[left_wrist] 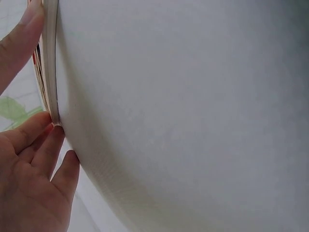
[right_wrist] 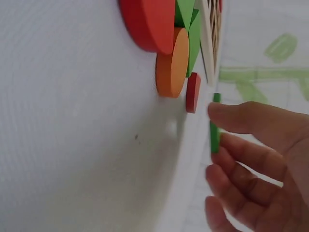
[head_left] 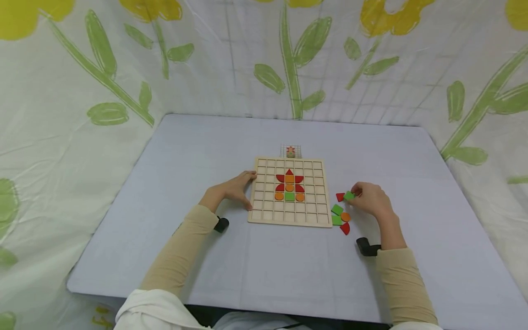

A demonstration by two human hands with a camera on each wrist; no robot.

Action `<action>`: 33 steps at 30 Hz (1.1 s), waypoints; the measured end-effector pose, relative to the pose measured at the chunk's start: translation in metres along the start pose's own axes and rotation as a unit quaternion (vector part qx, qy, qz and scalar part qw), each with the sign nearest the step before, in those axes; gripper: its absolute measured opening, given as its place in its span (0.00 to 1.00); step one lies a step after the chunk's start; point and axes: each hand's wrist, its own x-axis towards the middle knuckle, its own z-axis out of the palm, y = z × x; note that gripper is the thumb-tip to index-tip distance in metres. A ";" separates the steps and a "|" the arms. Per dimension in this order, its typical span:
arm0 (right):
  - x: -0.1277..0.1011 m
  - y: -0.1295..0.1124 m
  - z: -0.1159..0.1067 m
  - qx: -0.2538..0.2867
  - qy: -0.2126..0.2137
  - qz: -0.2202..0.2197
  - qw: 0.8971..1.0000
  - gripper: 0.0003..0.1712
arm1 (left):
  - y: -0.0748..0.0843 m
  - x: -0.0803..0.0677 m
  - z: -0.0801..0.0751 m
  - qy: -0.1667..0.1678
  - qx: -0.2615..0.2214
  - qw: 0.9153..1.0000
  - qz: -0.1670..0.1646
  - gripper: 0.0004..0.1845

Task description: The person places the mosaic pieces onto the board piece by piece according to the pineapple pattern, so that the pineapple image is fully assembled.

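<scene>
A wooden grid board (head_left: 264, 215) lies on the table, with red, orange and green pieces set as a figure in its middle squares. My left hand (head_left: 236, 187) rests along the board's left edge, thumb and fingertips spread against the rim; the left wrist view shows the fingers (left_wrist: 50, 152) fairly straight there. To the right of the board, my right hand (head_left: 373, 199) pinches a green square tile (right_wrist: 215, 137) between thumb and fingers. Beside that tile a red piece (head_left: 340, 197) lies on the table.
By the board's lower right corner lie loose pieces: green tiles (head_left: 337, 210), an orange disc (head_left: 345, 217) and a red quarter-circle (head_left: 345, 228). A small pattern card (head_left: 290, 151) with a gridded figure sits just beyond the board's far edge. Flower-printed sheeting (head_left: 198, 82) surrounds the table.
</scene>
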 end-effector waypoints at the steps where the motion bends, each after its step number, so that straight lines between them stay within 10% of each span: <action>1: 0.000 -0.002 0.000 0.001 0.010 -0.007 1.000 0.18 | 0.000 0.000 0.000 0.000 0.000 1.000 0.000 0.55; 33: 0.007 -0.094 0.056 0.047 -0.020 -0.182 0.982 0.16 | 0.002 -0.001 0.000 0.001 -0.011 1.000 -0.012 0.55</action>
